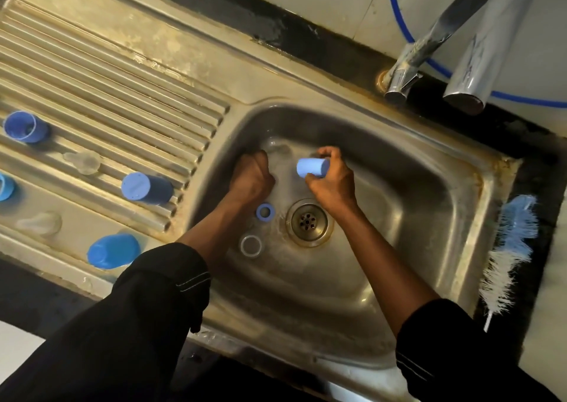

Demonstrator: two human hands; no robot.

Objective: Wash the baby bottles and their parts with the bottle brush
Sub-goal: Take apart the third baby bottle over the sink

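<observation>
Right hand (329, 184) grips a pale blue cap (313, 167) over the sink (414, 217), probably to rinse it. Left hand (251, 177) reaches the basin floor; I cannot tell its grasp. Bottle brush (515, 248) lies unused on the right rim, while a blue ring (264, 212) waits beside the drain (308, 221).

Looking into a stained steel sink (414, 205) with a round drain (309, 221). Adjoining a ribbed drainboard (122, 79) on the left, sitting under a chrome tap (408, 64) far right.
</observation>
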